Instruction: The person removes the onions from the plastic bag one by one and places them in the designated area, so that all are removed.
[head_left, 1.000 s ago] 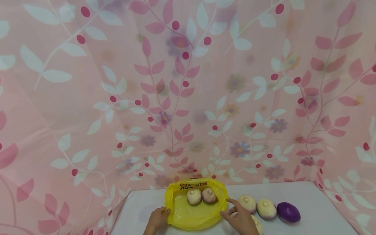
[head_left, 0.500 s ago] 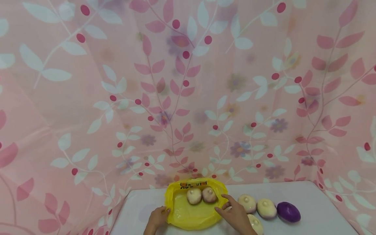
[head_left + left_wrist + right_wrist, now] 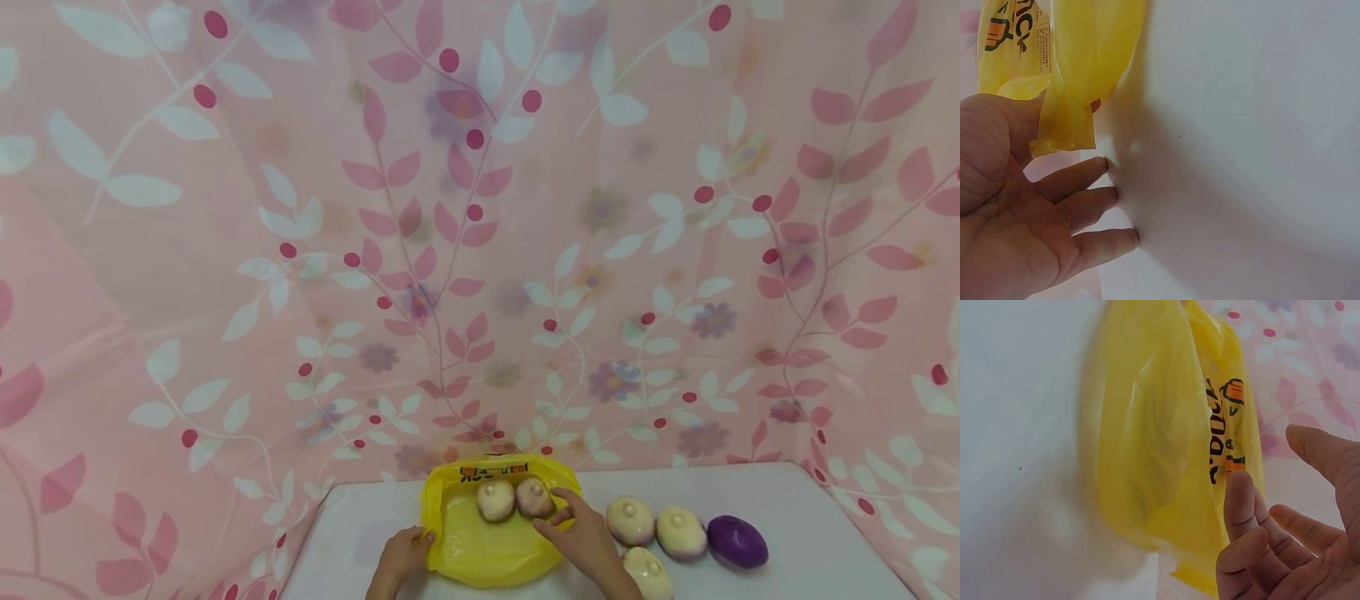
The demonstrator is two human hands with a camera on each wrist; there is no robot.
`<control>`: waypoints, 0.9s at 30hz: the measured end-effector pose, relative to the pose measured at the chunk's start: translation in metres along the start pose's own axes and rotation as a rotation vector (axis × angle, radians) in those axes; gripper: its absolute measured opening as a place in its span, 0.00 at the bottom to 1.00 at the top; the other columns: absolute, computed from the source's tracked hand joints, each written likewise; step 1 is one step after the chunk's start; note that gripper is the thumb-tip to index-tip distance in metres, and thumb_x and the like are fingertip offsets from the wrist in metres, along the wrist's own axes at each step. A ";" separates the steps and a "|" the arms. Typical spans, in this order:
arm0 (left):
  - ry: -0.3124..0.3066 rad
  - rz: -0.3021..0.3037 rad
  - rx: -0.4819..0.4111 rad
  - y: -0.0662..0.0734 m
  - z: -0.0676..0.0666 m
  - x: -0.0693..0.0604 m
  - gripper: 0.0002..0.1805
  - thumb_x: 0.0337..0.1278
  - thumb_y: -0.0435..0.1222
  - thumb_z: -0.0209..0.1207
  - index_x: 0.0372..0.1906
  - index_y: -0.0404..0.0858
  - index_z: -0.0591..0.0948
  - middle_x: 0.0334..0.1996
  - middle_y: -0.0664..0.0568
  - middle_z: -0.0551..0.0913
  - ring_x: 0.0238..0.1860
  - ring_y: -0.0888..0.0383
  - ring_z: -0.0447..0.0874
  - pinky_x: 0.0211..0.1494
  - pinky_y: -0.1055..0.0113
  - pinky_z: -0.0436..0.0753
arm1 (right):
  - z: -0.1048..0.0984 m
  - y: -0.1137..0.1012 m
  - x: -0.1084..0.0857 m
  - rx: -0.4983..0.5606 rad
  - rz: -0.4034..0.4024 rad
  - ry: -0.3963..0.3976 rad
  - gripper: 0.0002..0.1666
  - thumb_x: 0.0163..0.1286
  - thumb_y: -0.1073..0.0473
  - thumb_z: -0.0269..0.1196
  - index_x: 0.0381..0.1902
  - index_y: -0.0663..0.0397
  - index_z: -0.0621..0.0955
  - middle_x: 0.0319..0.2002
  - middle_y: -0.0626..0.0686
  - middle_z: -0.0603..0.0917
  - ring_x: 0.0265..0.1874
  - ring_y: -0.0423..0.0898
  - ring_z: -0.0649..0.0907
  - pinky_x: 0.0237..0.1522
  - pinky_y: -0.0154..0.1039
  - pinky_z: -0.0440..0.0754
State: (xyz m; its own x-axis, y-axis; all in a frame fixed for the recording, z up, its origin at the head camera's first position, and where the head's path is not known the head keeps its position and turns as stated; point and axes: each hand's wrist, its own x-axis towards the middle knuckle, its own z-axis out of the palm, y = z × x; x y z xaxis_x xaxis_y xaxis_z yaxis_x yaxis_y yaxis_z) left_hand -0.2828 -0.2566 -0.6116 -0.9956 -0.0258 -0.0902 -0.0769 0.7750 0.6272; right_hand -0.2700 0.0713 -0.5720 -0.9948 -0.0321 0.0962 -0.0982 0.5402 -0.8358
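In the head view a yellow plastic bag [image 3: 498, 571] lies spread on the table with its mouth open. Inside it sit two round, pale items with a small nub on top, one cream [image 3: 496, 502] and one purplish [image 3: 533, 500]. My left hand [image 3: 401, 560] pinches the bag's left edge between thumb and index finger; the other fingers extend apart in the left wrist view. Over the bag's right side is my right hand [image 3: 588, 542], thumb and fingers spread, near the purplish item. In the right wrist view that hand [image 3: 1310, 550] holds nothing.
Right of the bag, three similar pale round items [image 3: 631, 520] and a glossy purple oval item [image 3: 737, 542] rest on the white-covered table [image 3: 795, 508]. Behind stands a pink curtain [image 3: 510, 250] with a leaf and flower print.
My right hand has moved left from the bag's right rim to over its opening, uncovering more of the pale items beside it. The left hand stays at the left edge.
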 end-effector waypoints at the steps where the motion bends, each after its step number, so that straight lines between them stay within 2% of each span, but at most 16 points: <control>1: -0.003 -0.007 -0.002 0.000 0.000 0.000 0.16 0.69 0.41 0.57 0.43 0.30 0.84 0.45 0.36 0.83 0.45 0.41 0.79 0.53 0.43 0.75 | 0.001 0.000 0.001 0.005 0.005 -0.009 0.43 0.55 0.36 0.72 0.61 0.56 0.76 0.29 0.43 0.83 0.27 0.41 0.79 0.26 0.38 0.76; 4: -0.009 -0.021 0.001 0.002 -0.001 0.000 0.15 0.69 0.40 0.56 0.44 0.30 0.84 0.43 0.39 0.83 0.41 0.46 0.78 0.51 0.44 0.75 | 0.004 -0.001 0.004 0.012 0.011 -0.027 0.44 0.56 0.36 0.72 0.61 0.56 0.75 0.29 0.43 0.83 0.27 0.41 0.78 0.27 0.39 0.76; 8: -0.011 -0.017 0.009 0.003 -0.001 0.000 0.15 0.69 0.40 0.56 0.43 0.31 0.84 0.42 0.41 0.83 0.40 0.49 0.77 0.49 0.46 0.76 | 0.006 -0.003 0.007 0.036 -0.021 -0.034 0.44 0.57 0.36 0.71 0.62 0.58 0.75 0.29 0.43 0.83 0.28 0.42 0.79 0.28 0.38 0.76; 12: -0.028 -0.018 0.000 0.002 -0.002 0.001 0.14 0.70 0.41 0.55 0.40 0.34 0.83 0.34 0.48 0.81 0.35 0.53 0.74 0.44 0.52 0.76 | 0.007 -0.008 0.010 0.032 -0.058 -0.031 0.43 0.57 0.36 0.71 0.61 0.58 0.75 0.29 0.45 0.83 0.30 0.43 0.79 0.31 0.41 0.76; 15: -0.040 -0.008 -0.004 0.000 -0.002 0.001 0.14 0.71 0.41 0.55 0.39 0.35 0.83 0.30 0.51 0.78 0.33 0.55 0.72 0.41 0.54 0.74 | 0.010 -0.014 0.013 0.004 -0.046 -0.040 0.43 0.57 0.35 0.71 0.61 0.57 0.76 0.30 0.45 0.82 0.30 0.43 0.77 0.33 0.42 0.75; 19: -0.043 0.011 -0.001 -0.001 -0.003 0.002 0.14 0.71 0.41 0.54 0.38 0.35 0.83 0.30 0.52 0.78 0.33 0.55 0.72 0.40 0.55 0.74 | 0.015 -0.019 0.017 0.016 -0.014 -0.069 0.44 0.57 0.35 0.71 0.62 0.57 0.75 0.28 0.47 0.80 0.27 0.43 0.76 0.29 0.42 0.75; 22: -0.044 0.008 -0.010 -0.002 -0.002 0.003 0.14 0.71 0.41 0.54 0.39 0.35 0.83 0.30 0.52 0.78 0.33 0.55 0.72 0.40 0.55 0.74 | 0.019 -0.018 0.019 0.026 -0.009 -0.079 0.45 0.56 0.35 0.71 0.63 0.56 0.75 0.31 0.49 0.81 0.27 0.43 0.76 0.28 0.42 0.75; 25: -0.037 0.009 -0.008 -0.003 0.000 0.003 0.14 0.71 0.41 0.55 0.39 0.34 0.83 0.27 0.53 0.77 0.31 0.56 0.72 0.39 0.56 0.74 | 0.023 -0.016 0.020 0.019 -0.019 -0.074 0.45 0.56 0.33 0.71 0.62 0.56 0.75 0.38 0.51 0.83 0.28 0.42 0.76 0.30 0.41 0.75; 27: -0.028 0.014 -0.001 -0.003 0.000 0.003 0.14 0.71 0.41 0.55 0.40 0.34 0.84 0.27 0.53 0.77 0.30 0.57 0.72 0.38 0.57 0.74 | 0.025 -0.015 0.021 0.051 -0.033 -0.078 0.45 0.56 0.34 0.71 0.62 0.58 0.75 0.36 0.53 0.84 0.26 0.42 0.78 0.28 0.41 0.76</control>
State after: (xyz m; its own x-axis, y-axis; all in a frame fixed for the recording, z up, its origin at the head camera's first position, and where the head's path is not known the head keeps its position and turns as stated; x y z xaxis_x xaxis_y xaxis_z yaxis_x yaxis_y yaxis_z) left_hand -0.2854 -0.2593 -0.6141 -0.9947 0.0024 -0.1030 -0.0634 0.7744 0.6295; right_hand -0.2901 0.0415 -0.5709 -0.9897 -0.1162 0.0834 -0.1305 0.4940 -0.8596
